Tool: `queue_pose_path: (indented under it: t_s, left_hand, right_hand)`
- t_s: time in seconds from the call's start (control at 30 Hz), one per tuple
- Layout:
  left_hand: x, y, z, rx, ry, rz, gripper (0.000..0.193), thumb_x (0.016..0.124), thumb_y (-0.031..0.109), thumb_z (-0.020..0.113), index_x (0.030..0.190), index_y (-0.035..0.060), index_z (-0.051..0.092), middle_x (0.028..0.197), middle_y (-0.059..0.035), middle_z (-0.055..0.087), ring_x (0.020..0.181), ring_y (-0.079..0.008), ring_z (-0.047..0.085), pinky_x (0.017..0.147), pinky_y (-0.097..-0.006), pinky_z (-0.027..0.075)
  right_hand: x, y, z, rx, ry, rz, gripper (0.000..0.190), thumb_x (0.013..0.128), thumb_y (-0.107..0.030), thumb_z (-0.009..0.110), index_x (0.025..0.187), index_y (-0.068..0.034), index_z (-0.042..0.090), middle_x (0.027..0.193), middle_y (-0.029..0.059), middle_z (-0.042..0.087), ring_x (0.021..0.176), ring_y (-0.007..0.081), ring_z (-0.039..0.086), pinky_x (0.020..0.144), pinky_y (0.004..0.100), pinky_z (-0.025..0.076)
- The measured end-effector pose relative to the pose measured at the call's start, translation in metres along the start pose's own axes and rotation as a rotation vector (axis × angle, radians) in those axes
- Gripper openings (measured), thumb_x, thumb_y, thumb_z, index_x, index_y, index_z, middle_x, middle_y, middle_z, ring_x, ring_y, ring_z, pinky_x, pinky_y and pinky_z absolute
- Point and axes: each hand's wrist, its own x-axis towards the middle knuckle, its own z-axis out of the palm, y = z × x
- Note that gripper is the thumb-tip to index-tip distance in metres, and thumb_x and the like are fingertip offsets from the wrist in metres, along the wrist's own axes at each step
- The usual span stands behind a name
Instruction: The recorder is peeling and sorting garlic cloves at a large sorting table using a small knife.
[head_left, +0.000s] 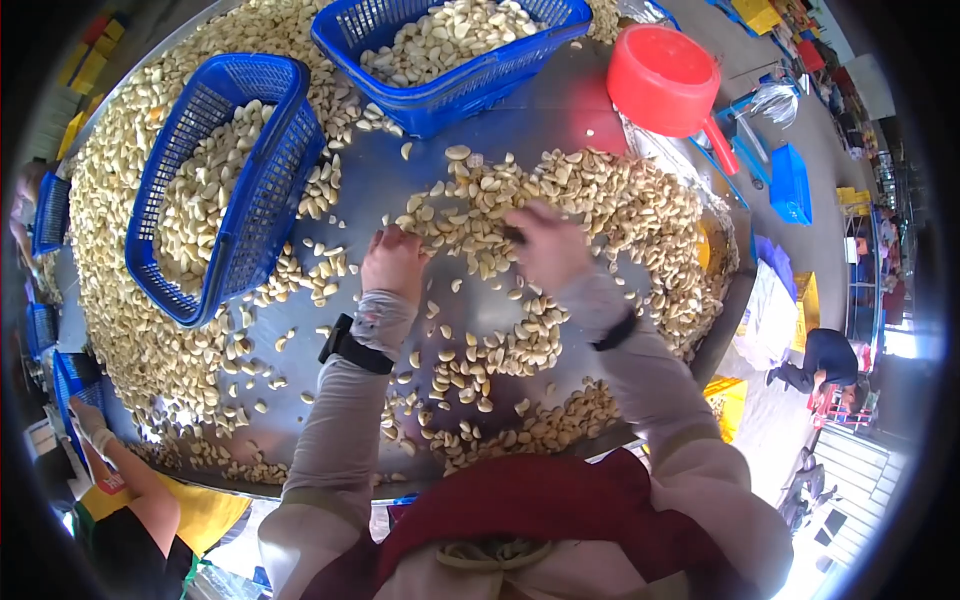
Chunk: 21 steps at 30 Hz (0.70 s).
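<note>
Peeled garlic cloves (517, 337) lie in loose heaps on a metal table (337, 405). My left hand (393, 262) is over the table's middle, its fingers curled down at the left edge of a pile; whether a clove is between them is hidden. Blurred, my right hand (544, 244) reaches into the larger pile (637, 202), with a small dark thing at its fingertips that I cannot make out. A blue plastic basket (266, 161) part-filled with cloves stands left of my hands. Another blue basket (450, 90) with cloves stands beyond them.
A red plastic dipper (664, 79) lies upside down at the far right of the table. A large clove heap (112, 247) covers the left side. A co-worker's gloved hand (91, 424) is at a blue basket at the lower left. Another person (825, 364) is farther off right.
</note>
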Motion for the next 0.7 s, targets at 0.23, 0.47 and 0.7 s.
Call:
queue_pose_path:
  t_s: [0.23,0.47,0.7]
  left_hand:
    - [-0.029,-0.005,-0.010,-0.126,-0.187,-0.239,0.018,0.071,0.016,0.067,0.088,0.0103,0.063,0.081,-0.0096,0.059,0.078,-0.0298,0.060,0.067,-0.0407,0.050]
    - [-0.049,0.009,-0.024,-1.098,0.065,-0.594,0.042,0.084,0.024,0.065,0.118,0.0023,0.054,0.096,-0.0066,0.061,0.086,-0.0208,0.060,0.070,-0.0331,0.050]
    - [-0.044,-0.009,-0.030,-1.589,0.130,-0.896,0.019,0.089,0.013,0.057,0.100,-0.0008,0.064,0.082,-0.0032,0.063,0.070,-0.0095,0.055,0.060,-0.0231,0.043]
  right_hand:
    - [0.052,-0.012,0.039,0.078,-0.098,0.169,0.024,0.073,-0.018,0.065,0.095,-0.009,0.065,0.077,0.0103,0.064,0.067,0.0287,0.063,0.062,0.0379,0.052]
    - [0.043,-0.046,0.021,0.700,-0.271,0.130,0.017,0.077,-0.016,0.066,0.090,-0.005,0.067,0.082,0.0131,0.067,0.071,0.0197,0.064,0.071,0.0272,0.049]
    - [0.049,-0.002,0.044,-0.177,-0.064,-0.071,0.020,0.071,-0.013,0.064,0.089,-0.007,0.063,0.095,0.0095,0.058,0.070,0.0281,0.063,0.064,0.0381,0.054]
